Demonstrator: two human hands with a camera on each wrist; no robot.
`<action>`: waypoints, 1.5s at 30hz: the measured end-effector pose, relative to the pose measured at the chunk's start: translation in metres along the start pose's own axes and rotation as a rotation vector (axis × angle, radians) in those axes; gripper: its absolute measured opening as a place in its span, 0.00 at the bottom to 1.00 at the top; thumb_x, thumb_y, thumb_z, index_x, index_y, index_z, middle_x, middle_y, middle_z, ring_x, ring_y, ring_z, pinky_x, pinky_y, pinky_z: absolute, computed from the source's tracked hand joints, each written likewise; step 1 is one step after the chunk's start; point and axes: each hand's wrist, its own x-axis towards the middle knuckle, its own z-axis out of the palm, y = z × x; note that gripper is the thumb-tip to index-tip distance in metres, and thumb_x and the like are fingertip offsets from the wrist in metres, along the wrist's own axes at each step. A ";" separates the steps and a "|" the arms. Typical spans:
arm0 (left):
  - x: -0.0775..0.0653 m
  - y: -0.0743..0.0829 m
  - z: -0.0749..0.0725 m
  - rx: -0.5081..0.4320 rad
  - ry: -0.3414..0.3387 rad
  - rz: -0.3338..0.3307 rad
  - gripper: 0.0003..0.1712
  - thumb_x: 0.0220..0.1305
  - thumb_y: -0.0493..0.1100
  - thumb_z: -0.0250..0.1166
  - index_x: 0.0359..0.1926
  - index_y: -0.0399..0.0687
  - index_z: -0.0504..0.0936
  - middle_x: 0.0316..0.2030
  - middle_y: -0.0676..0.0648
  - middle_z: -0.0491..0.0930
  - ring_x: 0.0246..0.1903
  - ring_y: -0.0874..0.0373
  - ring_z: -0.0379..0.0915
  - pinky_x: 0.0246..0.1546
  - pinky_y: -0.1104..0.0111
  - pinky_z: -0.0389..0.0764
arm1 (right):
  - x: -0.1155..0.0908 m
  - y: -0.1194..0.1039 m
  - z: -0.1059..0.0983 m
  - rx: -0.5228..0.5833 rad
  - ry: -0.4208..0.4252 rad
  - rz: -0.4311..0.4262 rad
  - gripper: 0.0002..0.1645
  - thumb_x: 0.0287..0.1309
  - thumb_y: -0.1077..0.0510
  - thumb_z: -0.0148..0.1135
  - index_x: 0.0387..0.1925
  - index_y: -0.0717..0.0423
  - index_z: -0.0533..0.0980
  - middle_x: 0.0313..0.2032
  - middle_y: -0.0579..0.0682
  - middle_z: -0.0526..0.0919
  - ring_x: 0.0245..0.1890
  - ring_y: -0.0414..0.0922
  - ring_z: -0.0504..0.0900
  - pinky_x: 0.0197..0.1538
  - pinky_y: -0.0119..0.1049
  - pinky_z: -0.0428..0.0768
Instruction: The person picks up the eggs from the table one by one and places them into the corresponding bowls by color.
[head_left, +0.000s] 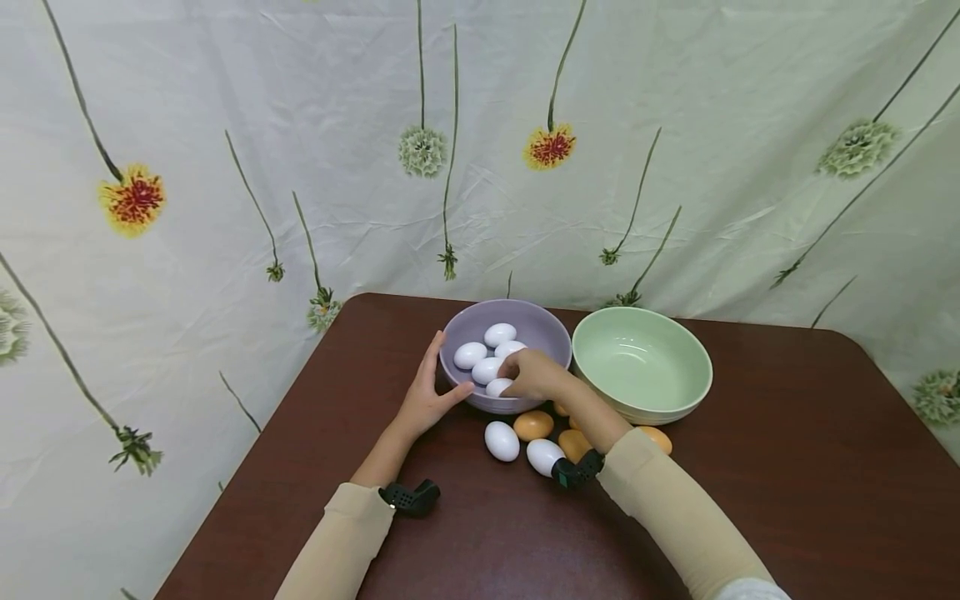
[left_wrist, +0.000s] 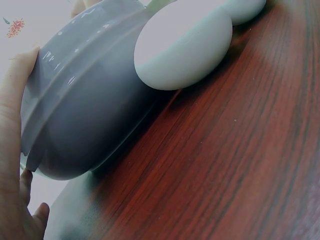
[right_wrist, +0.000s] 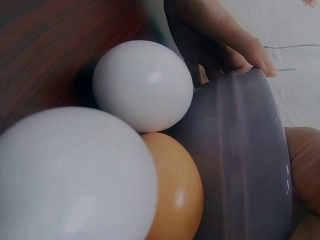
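Note:
A purple bowl (head_left: 551, 333) holds several white eggs (head_left: 470, 356). My left hand (head_left: 427, 404) rests against its left front side with the fingers spread and the thumb at the rim, as the left wrist view also shows the hand (left_wrist: 12, 115) beside the bowl (left_wrist: 85, 100). My right hand (head_left: 536, 375) reaches over the rim into the bowl, its curled fingers on a white egg (head_left: 499, 387); part of that egg is hidden. In the right wrist view the hand (right_wrist: 306, 165) shows beyond the bowl wall, its fingertips out of sight.
A green bowl (head_left: 637, 367) stands to the right of the purple one. In front lie white eggs (head_left: 502, 441) and orange-brown eggs (head_left: 533, 426), some partly under my right forearm. Behind the brown table (head_left: 787, 467) hangs a flowered cloth (head_left: 337, 108).

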 end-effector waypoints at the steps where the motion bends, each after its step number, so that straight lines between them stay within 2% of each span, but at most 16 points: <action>1: -0.001 0.004 -0.001 -0.008 -0.003 0.001 0.55 0.58 0.41 0.69 0.76 0.38 0.44 0.75 0.36 0.42 0.73 0.42 0.37 0.69 0.45 0.42 | 0.000 0.000 0.000 0.005 0.010 -0.004 0.12 0.50 0.60 0.73 0.38 0.59 0.83 0.35 0.48 0.84 0.39 0.44 0.79 0.47 0.37 0.77; 3: -0.001 0.009 -0.002 -0.015 -0.005 0.006 0.56 0.57 0.43 0.70 0.76 0.35 0.45 0.75 0.34 0.42 0.73 0.40 0.37 0.68 0.43 0.43 | -0.002 0.001 0.002 0.020 0.030 -0.007 0.14 0.50 0.60 0.74 0.40 0.60 0.82 0.36 0.48 0.84 0.40 0.44 0.79 0.48 0.37 0.76; 10: 0.004 -0.021 0.003 0.039 0.014 0.011 0.57 0.58 0.51 0.70 0.77 0.46 0.44 0.76 0.43 0.42 0.74 0.49 0.38 0.70 0.48 0.44 | -0.006 0.004 0.006 0.073 0.112 -0.057 0.18 0.49 0.60 0.74 0.43 0.61 0.81 0.38 0.50 0.84 0.41 0.45 0.80 0.49 0.38 0.77; 13: 0.005 -0.026 0.004 0.027 0.021 0.023 0.58 0.57 0.55 0.70 0.77 0.46 0.45 0.76 0.44 0.42 0.74 0.48 0.38 0.69 0.47 0.44 | -0.008 0.005 0.007 0.117 0.141 -0.081 0.18 0.50 0.60 0.73 0.44 0.62 0.81 0.38 0.50 0.84 0.42 0.45 0.81 0.49 0.39 0.78; 19: 0.005 -0.026 0.004 0.021 0.017 0.021 0.57 0.58 0.55 0.70 0.78 0.49 0.44 0.76 0.45 0.41 0.74 0.50 0.37 0.70 0.48 0.43 | -0.011 0.008 0.008 0.217 0.190 -0.092 0.17 0.56 0.58 0.68 0.45 0.62 0.81 0.40 0.52 0.83 0.45 0.48 0.82 0.48 0.39 0.79; 25: 0.005 -0.026 0.004 0.019 0.020 0.018 0.56 0.58 0.52 0.70 0.77 0.45 0.45 0.76 0.45 0.42 0.74 0.50 0.37 0.70 0.48 0.43 | -0.014 0.012 0.010 0.354 0.258 -0.118 0.18 0.60 0.59 0.65 0.50 0.64 0.80 0.43 0.54 0.84 0.46 0.49 0.82 0.48 0.39 0.80; 30: 0.006 -0.027 0.004 0.020 0.020 0.016 0.56 0.58 0.50 0.70 0.77 0.47 0.45 0.76 0.44 0.42 0.74 0.50 0.37 0.70 0.49 0.43 | -0.019 0.014 0.010 0.489 0.294 -0.169 0.19 0.61 0.63 0.64 0.52 0.70 0.78 0.47 0.62 0.82 0.49 0.52 0.81 0.52 0.41 0.79; 35: 0.006 -0.029 0.005 0.020 0.022 0.024 0.54 0.59 0.46 0.69 0.78 0.50 0.45 0.76 0.45 0.41 0.74 0.50 0.37 0.70 0.48 0.43 | -0.026 0.015 0.007 0.571 0.302 -0.183 0.20 0.62 0.63 0.63 0.53 0.72 0.76 0.49 0.67 0.80 0.50 0.54 0.80 0.52 0.41 0.78; 42: 0.006 -0.028 0.005 0.017 0.026 0.027 0.57 0.57 0.53 0.70 0.78 0.50 0.45 0.76 0.45 0.41 0.74 0.51 0.37 0.70 0.49 0.43 | -0.036 0.021 0.009 0.638 0.283 -0.168 0.21 0.64 0.60 0.63 0.53 0.71 0.76 0.48 0.62 0.82 0.49 0.50 0.80 0.52 0.37 0.76; 45: 0.006 -0.028 0.004 0.014 0.024 0.030 0.57 0.57 0.53 0.70 0.77 0.49 0.45 0.76 0.44 0.41 0.74 0.51 0.37 0.70 0.49 0.43 | -0.042 0.022 0.009 0.683 0.271 -0.175 0.21 0.64 0.61 0.62 0.53 0.73 0.75 0.50 0.65 0.80 0.50 0.50 0.80 0.52 0.35 0.76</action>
